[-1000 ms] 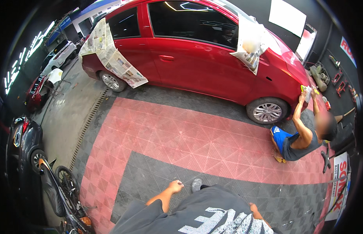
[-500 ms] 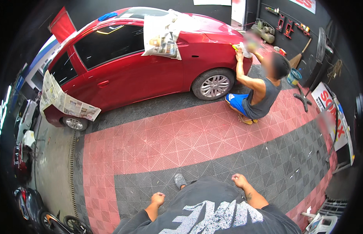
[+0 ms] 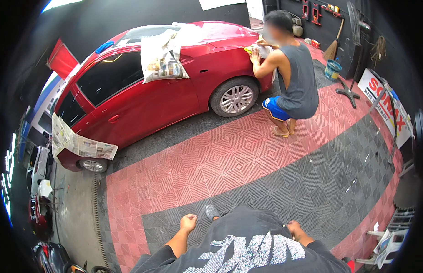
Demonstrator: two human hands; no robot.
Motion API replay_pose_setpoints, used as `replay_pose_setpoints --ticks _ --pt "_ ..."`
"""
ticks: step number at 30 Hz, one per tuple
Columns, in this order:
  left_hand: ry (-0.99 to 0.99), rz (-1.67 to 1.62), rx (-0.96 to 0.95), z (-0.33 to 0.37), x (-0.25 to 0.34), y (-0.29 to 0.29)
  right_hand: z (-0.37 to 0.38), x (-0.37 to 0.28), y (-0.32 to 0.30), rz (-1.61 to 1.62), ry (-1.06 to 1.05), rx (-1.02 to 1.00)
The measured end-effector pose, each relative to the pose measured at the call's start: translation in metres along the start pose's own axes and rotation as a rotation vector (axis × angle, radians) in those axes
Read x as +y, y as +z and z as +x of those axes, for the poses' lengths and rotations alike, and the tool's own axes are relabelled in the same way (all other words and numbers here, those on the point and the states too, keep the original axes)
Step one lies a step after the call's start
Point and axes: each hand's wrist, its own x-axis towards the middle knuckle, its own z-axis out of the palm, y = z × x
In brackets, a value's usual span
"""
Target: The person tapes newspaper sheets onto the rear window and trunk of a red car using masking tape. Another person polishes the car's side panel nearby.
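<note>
My left hand [image 3: 188, 223] hangs in front of my dark shirt, its fingers loosely curled and closed with nothing visible in them. On the other side of my body, my right hand [image 3: 293, 229] is also closed; a small pale spot shows by its fingers, and I cannot make out what it is. Neither hand touches the red car [image 3: 152, 102], which stands well ahead of me. Newspaper sheets [image 3: 163, 63] cover its mirror area, and more newspaper [image 3: 86, 145] hangs over the rear wheel. A co-worker [image 3: 298, 77] crouches at the front corner, both hands at a yellow-and-white cloth or pad [image 3: 257, 49].
Red and dark floor tiles [image 3: 198, 168] lie between me and the car. To the right are a bucket [image 3: 332, 69], a broom [image 3: 333, 45], a stand's base [image 3: 348, 93], a leaning sign board [image 3: 384, 107] and white chairs [image 3: 389, 245]. A motorcycle [image 3: 54, 259] stands at lower left.
The view has shifted, with the car lower and further left in it. The co-worker has risen from a deeper squat. My left hand has moved up a little; my right hand has drawn closer to my body.
</note>
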Motion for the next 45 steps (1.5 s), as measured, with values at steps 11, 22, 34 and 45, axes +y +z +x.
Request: replay_pose_setpoints --ticks 11,22,34,45 --pt "-0.084 0.137 -0.060 -0.037 -0.008 0.037 -0.015 -0.056 -0.044 0.221 -0.112 0.003" --pt "0.030 0.065 -0.018 -0.028 0.046 0.039 0.006 0.045 -0.068 0.259 0.128 0.071" --pt "-0.092 0.093 -0.098 -0.013 0.005 0.020 0.007 -0.029 -0.052 0.295 -0.075 0.044" --pt "0.032 0.044 -0.085 0.035 0.018 0.012 0.000 0.001 -0.030 0.316 0.007 0.102"
